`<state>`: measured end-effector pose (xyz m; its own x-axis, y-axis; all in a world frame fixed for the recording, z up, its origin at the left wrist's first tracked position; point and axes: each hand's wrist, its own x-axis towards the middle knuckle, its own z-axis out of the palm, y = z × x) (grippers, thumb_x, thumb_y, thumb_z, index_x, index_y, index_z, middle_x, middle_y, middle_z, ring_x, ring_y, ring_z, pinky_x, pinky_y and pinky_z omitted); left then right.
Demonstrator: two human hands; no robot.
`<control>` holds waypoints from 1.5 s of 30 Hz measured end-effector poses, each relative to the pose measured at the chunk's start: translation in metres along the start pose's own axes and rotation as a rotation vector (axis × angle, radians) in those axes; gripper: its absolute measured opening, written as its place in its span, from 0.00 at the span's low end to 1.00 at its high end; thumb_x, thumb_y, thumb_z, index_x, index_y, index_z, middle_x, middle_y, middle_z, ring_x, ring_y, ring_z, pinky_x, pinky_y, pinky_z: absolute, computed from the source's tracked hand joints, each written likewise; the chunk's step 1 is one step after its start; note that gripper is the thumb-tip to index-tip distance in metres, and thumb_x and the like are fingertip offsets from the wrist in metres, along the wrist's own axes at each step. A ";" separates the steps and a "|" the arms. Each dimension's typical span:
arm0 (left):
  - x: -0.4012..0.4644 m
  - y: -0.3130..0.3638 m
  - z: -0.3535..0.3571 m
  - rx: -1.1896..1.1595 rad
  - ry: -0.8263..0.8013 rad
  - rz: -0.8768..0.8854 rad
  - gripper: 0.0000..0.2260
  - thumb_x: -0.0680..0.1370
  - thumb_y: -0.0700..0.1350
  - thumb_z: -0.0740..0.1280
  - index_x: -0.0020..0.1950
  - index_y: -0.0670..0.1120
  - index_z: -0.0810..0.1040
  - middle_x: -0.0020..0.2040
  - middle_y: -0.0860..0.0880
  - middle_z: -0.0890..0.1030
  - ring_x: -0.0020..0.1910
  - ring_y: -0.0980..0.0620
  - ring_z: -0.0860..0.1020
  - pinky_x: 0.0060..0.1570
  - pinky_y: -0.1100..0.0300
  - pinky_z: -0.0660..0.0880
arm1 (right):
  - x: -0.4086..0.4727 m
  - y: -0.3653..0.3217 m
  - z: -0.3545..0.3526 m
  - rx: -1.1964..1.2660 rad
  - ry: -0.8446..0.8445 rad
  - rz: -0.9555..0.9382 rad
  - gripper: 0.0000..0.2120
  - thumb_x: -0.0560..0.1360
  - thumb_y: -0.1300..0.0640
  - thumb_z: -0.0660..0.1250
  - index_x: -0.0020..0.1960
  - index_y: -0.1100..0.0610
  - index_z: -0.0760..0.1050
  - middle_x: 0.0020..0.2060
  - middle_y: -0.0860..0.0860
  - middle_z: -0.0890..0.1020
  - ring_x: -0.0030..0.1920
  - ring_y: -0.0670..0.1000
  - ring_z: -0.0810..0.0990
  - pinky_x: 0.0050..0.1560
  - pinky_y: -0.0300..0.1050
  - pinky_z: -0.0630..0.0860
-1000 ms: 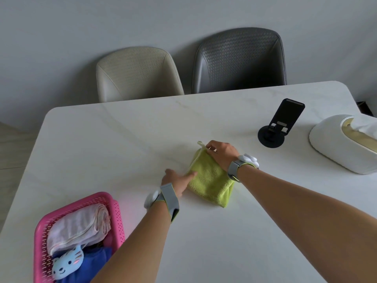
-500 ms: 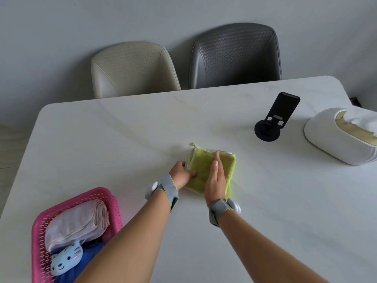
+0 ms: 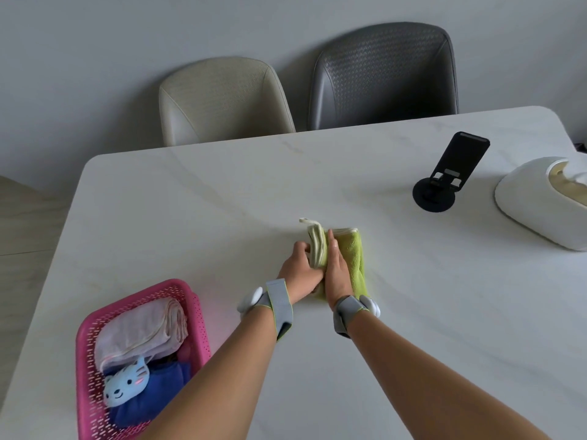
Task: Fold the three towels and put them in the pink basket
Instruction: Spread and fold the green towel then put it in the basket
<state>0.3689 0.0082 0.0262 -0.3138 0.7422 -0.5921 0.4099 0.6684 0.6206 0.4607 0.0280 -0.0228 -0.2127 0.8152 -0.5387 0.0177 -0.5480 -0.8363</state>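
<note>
Left flap of green towel (image 3: 351,258) newly lifted (phone stand (image 3: 444,182) well apart)

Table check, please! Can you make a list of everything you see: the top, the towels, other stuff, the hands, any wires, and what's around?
Surface: white marble-look table, smooth.
Job's things: green towel folded on the table, its left edge lifted; pink towel and blue towel with a cat face lie in the pink basket.
Clutter: black phone stand; white tissue box.
Hands: left hand grips the green towel's left edge; right hand lies flat on it.
Cables: nothing seen.
Surroundings: beige chair, grey chair, grey wall.
</note>
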 end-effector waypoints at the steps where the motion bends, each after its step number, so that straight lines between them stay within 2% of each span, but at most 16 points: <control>1: -0.002 0.002 0.003 -0.010 0.001 0.017 0.18 0.74 0.54 0.69 0.59 0.50 0.68 0.46 0.53 0.81 0.43 0.50 0.82 0.40 0.53 0.80 | 0.000 -0.004 -0.004 0.028 -0.008 0.029 0.23 0.79 0.29 0.51 0.63 0.35 0.77 0.61 0.43 0.82 0.63 0.41 0.79 0.69 0.46 0.71; 2: -0.002 0.003 0.005 -0.018 -0.004 0.028 0.17 0.75 0.56 0.68 0.58 0.50 0.69 0.46 0.53 0.81 0.44 0.50 0.82 0.43 0.53 0.80 | 0.002 -0.007 -0.007 0.047 -0.014 0.041 0.23 0.79 0.29 0.51 0.61 0.36 0.79 0.58 0.44 0.84 0.59 0.41 0.81 0.67 0.46 0.74; 4: -0.005 0.010 0.012 -0.038 -0.022 0.040 0.15 0.77 0.59 0.65 0.56 0.51 0.69 0.46 0.53 0.81 0.47 0.49 0.81 0.47 0.54 0.78 | 0.001 -0.010 -0.019 0.025 -0.032 0.028 0.29 0.76 0.26 0.52 0.66 0.40 0.77 0.59 0.48 0.84 0.61 0.47 0.82 0.68 0.52 0.75; 6: -0.008 0.020 0.020 -0.063 -0.034 0.038 0.12 0.80 0.58 0.60 0.53 0.51 0.71 0.45 0.51 0.80 0.49 0.46 0.80 0.48 0.54 0.74 | -0.001 -0.017 -0.032 0.006 -0.032 -0.025 0.26 0.77 0.30 0.55 0.64 0.42 0.79 0.58 0.51 0.84 0.60 0.51 0.82 0.66 0.52 0.75; 9: -0.008 0.031 0.034 -0.016 -0.063 0.033 0.11 0.83 0.51 0.56 0.51 0.47 0.74 0.50 0.46 0.82 0.52 0.43 0.78 0.51 0.53 0.73 | -0.004 -0.025 -0.054 -0.104 0.069 -0.111 0.13 0.81 0.42 0.62 0.61 0.46 0.78 0.53 0.51 0.84 0.57 0.51 0.82 0.58 0.46 0.76; 12: -0.006 0.040 0.049 0.158 -0.097 0.068 0.09 0.80 0.42 0.56 0.51 0.44 0.76 0.53 0.44 0.82 0.53 0.41 0.78 0.50 0.53 0.73 | -0.003 -0.023 -0.076 -0.304 0.209 -0.135 0.17 0.80 0.46 0.65 0.67 0.49 0.72 0.54 0.48 0.81 0.56 0.53 0.80 0.56 0.47 0.74; 15: -0.006 0.041 0.061 0.213 -0.045 0.116 0.13 0.77 0.39 0.61 0.57 0.46 0.80 0.55 0.47 0.84 0.55 0.44 0.80 0.52 0.59 0.73 | 0.004 -0.013 -0.083 -0.510 0.263 -0.155 0.20 0.80 0.49 0.63 0.71 0.50 0.68 0.60 0.52 0.76 0.59 0.56 0.76 0.55 0.47 0.71; 19: -0.006 0.035 0.066 0.125 0.178 0.077 0.11 0.72 0.43 0.70 0.53 0.49 0.76 0.50 0.49 0.80 0.46 0.49 0.78 0.48 0.57 0.75 | 0.021 -0.007 -0.089 -0.781 0.338 -0.178 0.22 0.82 0.46 0.60 0.73 0.53 0.66 0.62 0.56 0.74 0.63 0.59 0.71 0.59 0.53 0.71; 21: -0.005 0.029 0.065 0.096 0.246 0.023 0.17 0.71 0.48 0.73 0.57 0.50 0.73 0.51 0.48 0.75 0.44 0.49 0.74 0.45 0.59 0.71 | 0.028 -0.007 -0.092 -0.891 0.332 -0.194 0.21 0.83 0.47 0.59 0.72 0.56 0.68 0.60 0.58 0.75 0.61 0.61 0.72 0.59 0.55 0.71; 23: -0.001 0.022 0.065 0.054 0.226 -0.046 0.25 0.72 0.55 0.74 0.64 0.50 0.70 0.55 0.47 0.74 0.48 0.48 0.75 0.48 0.59 0.69 | 0.031 -0.007 -0.093 -0.952 0.316 -0.206 0.20 0.83 0.47 0.58 0.70 0.58 0.69 0.58 0.58 0.76 0.59 0.61 0.74 0.56 0.55 0.72; 26: 0.005 0.017 0.071 -0.061 0.111 -0.125 0.29 0.74 0.60 0.72 0.70 0.49 0.69 0.59 0.48 0.80 0.57 0.47 0.79 0.53 0.58 0.74 | 0.033 -0.008 -0.096 -0.950 0.303 -0.179 0.17 0.84 0.47 0.55 0.65 0.57 0.70 0.55 0.57 0.75 0.55 0.60 0.77 0.49 0.53 0.74; 31: 0.005 0.023 0.084 -0.152 0.053 -0.138 0.22 0.74 0.53 0.72 0.65 0.50 0.73 0.55 0.51 0.82 0.54 0.48 0.81 0.53 0.56 0.77 | 0.032 -0.009 -0.099 -0.931 0.296 -0.178 0.16 0.84 0.46 0.54 0.61 0.57 0.70 0.53 0.56 0.75 0.49 0.62 0.78 0.42 0.51 0.72; 34: 0.004 0.029 0.081 -0.175 0.054 -0.123 0.20 0.74 0.50 0.71 0.64 0.50 0.73 0.54 0.50 0.82 0.53 0.48 0.80 0.50 0.57 0.75 | 0.032 -0.011 -0.101 -0.858 0.280 -0.149 0.18 0.84 0.45 0.56 0.65 0.56 0.70 0.58 0.57 0.76 0.54 0.63 0.79 0.47 0.52 0.73; 38: -0.010 0.029 0.065 -0.285 0.037 -0.052 0.21 0.73 0.52 0.71 0.65 0.52 0.74 0.55 0.52 0.82 0.53 0.51 0.81 0.57 0.51 0.78 | 0.022 -0.021 -0.102 -0.611 0.242 -0.057 0.25 0.81 0.37 0.59 0.69 0.54 0.71 0.60 0.55 0.79 0.59 0.57 0.79 0.57 0.50 0.73; 42: -0.028 0.026 0.044 -0.391 0.028 0.013 0.24 0.73 0.52 0.71 0.68 0.55 0.70 0.55 0.52 0.83 0.53 0.53 0.82 0.58 0.49 0.79 | 0.008 -0.040 -0.094 -0.218 0.003 0.148 0.27 0.76 0.32 0.63 0.55 0.56 0.79 0.49 0.54 0.85 0.52 0.55 0.84 0.57 0.54 0.80; 45: -0.047 0.025 0.024 -0.412 0.064 0.019 0.25 0.76 0.52 0.71 0.69 0.61 0.65 0.55 0.53 0.82 0.52 0.54 0.82 0.53 0.54 0.81 | -0.010 -0.054 -0.082 -0.166 -0.076 0.140 0.25 0.72 0.34 0.70 0.50 0.57 0.82 0.47 0.56 0.87 0.49 0.57 0.86 0.54 0.56 0.83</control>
<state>0.4147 -0.0106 0.0572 -0.3675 0.7472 -0.5537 0.0428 0.6083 0.7926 0.5415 0.0648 0.0194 -0.2694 0.7137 -0.6465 0.2110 -0.6113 -0.7628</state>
